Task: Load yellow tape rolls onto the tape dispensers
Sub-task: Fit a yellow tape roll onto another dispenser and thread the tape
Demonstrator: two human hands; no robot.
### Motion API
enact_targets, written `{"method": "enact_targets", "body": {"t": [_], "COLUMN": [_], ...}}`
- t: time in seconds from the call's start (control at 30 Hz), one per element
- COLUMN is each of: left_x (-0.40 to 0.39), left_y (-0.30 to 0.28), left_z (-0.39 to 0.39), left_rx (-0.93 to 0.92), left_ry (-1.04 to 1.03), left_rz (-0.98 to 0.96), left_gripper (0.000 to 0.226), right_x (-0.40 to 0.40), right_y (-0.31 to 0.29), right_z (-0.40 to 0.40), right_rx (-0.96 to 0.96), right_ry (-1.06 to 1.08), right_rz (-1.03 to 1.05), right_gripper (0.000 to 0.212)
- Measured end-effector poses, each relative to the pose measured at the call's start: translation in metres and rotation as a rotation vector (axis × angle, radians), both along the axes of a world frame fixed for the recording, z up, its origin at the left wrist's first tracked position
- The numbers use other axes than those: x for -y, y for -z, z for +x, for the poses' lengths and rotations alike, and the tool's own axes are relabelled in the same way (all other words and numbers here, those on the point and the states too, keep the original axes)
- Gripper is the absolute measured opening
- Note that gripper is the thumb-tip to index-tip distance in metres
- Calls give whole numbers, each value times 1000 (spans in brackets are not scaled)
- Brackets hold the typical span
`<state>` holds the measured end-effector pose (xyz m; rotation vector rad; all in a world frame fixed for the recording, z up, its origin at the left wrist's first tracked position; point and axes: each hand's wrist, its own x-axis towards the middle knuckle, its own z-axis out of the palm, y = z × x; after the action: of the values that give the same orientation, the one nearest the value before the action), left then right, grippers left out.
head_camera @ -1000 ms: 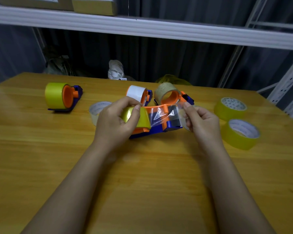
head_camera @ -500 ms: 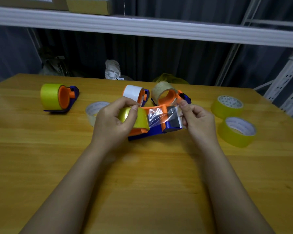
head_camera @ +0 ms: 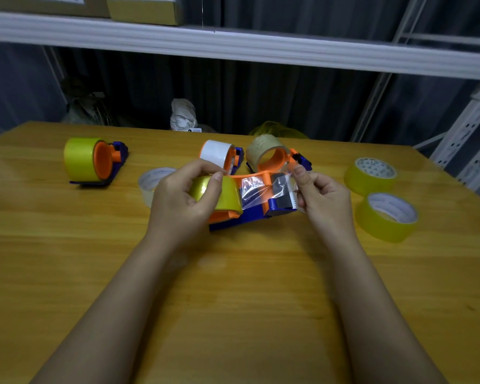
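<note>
- Head view is showing the left hand (head_camera: 182,202) gripping the yellow tape roll (head_camera: 218,196) seated on the tape dispenser (head_camera: 250,210), resting mid-desk (head_camera: 233,300)
- Right hand (head_camera: 320,199) is pinching the tape strip (head_camera: 261,187), stretching it toward the cutter
- Threading looks underway; next, the strip probably needs pressing onto the blade, kept flat

Nothing is legible: the print inside the loose yellow tape rolls' (head_camera: 375,169) cores is too small.
</note>
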<state>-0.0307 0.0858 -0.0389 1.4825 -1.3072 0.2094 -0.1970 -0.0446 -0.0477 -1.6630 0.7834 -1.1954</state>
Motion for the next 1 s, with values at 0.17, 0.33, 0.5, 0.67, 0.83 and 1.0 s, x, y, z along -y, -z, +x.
{"method": "enact_targets", "body": {"t": [0.17,0.33,0.5,0.67,0.83,1.0], "left_x": [0,-1,-1,0,1,0], "left_y": [0,-1,-1,0,0,1], "left_z": [1,1,2,2,5,3], "left_rx": [-25,-40,-29,-27,-83,-86], "left_ry": [-12,-29,-43,-60,-78,-48], "left_rz": [-2,-13,-13,-7,-35,-23], "left_gripper": [20,13,20,18,16,18], "right_x": [-1,-2,-2,-2,-6,-8], "right_y": [-1,0,0,-2,-3,-3], "right_z": [-1,-1,0,-2,-1,1], "right_rx": [12,21,25,23,-3,69], "right_ry": [-11,-8,-11,3,-1,-96], "right_rz": [7,20,36,40,21,231], "right_gripper": [42,40,39,30,15,22]}}
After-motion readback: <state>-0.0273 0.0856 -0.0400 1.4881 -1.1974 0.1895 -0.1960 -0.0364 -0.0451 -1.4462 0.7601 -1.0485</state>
